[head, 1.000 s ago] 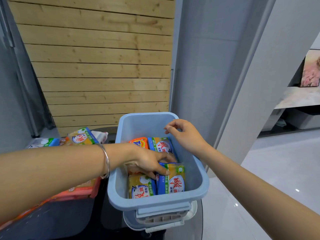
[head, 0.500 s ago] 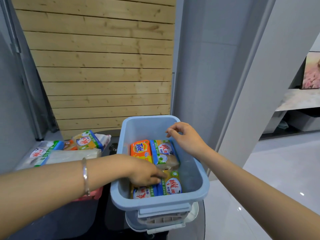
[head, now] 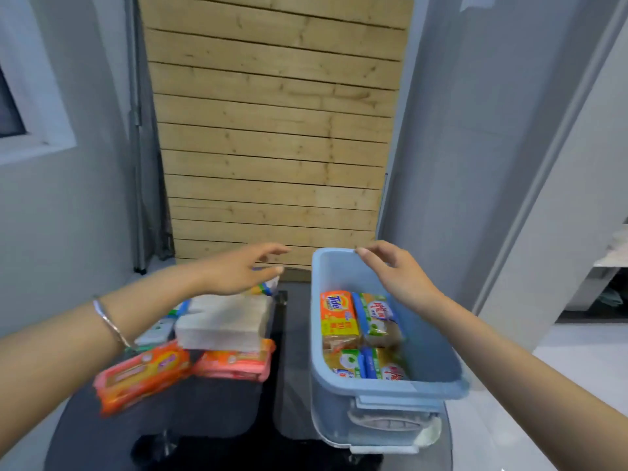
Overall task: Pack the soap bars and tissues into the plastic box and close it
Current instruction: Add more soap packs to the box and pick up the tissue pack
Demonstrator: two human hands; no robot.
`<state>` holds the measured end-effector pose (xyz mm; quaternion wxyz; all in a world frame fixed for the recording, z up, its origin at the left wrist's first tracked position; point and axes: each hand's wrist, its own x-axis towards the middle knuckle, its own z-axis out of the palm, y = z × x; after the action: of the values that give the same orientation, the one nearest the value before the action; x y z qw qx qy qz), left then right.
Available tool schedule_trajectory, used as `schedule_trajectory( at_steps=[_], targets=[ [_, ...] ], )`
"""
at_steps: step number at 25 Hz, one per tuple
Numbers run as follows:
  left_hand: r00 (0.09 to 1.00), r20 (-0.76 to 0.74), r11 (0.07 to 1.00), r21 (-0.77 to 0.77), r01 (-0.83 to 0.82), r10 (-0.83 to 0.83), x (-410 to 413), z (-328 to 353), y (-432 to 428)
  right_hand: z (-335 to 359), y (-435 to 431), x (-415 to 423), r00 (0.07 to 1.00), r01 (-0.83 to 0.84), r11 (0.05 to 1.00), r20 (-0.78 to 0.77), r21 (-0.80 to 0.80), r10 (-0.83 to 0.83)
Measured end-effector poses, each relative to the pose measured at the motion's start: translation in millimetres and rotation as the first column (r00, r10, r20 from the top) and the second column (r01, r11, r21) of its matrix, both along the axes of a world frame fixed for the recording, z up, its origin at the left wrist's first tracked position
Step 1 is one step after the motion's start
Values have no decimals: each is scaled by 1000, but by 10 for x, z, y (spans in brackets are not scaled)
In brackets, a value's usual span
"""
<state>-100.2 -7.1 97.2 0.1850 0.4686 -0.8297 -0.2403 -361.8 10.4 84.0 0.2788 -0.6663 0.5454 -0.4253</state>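
Soap bars lie packed on the floor of your pale blue plastic box, which sits at the lower right of the frame with its top uncovered. An orange Tide bar lies toward the far left inside. A green-and-blue bar touches its right side, and two more wrapped bars lie side by side against the front wall. A pale translucent part with a handle shows under the box's front rim.

Your right hand hangs over the far rim of the box, fingers relaxed and lightly bent, holding nothing. The index tip is at the rim's edge, but you cannot tell whether it touches.

Your left hand is left of the box at mid-frame. Its fingers are apart and nearly straight, it is empty, and it is blurred at the tips. A thin bangle circles that wrist.

Just below that hand, a white tissue pack rests on an orange-and-pink pack. A second orange pack lies just beside it at lower left. More packs with green and blue print show behind, partly hidden by your forearm.

Everything stands on a dark glossy table. A wooden slat panel fills the upper centre between grey walls, and a window frame shows at upper left.
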Motion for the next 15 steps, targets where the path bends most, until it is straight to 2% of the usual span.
schedule_trajectory(
  at_steps=[3, 7, 10, 13, 15],
  targets=[
    [969, -54, 970, 42, -238, 240, 774, -117, -62, 104, -49, 596, 992, -124, 989, 28, 82, 122],
    [863, 17, 845, 192, -498, 505, 1530, -446, -135, -28, -359, 1316, 985, -168, 922, 14, 349, 173],
    [846, 96, 784, 334, -524, 524, 1687, -673, -247, -246, -722, 1639, 983, -144, 856, -28, 496, 182],
    [815, 190, 735, 358, -577, 547, 1720, -890, -485, -438, -1089, 1855, 983, -100, 790, -62, 605, 172],
    [786, 222, 708, 343, -617, 578, 1707, -1028, -663, -560, -1289, 1961, 984, -10, 775, -133, 631, 121]
  ],
)
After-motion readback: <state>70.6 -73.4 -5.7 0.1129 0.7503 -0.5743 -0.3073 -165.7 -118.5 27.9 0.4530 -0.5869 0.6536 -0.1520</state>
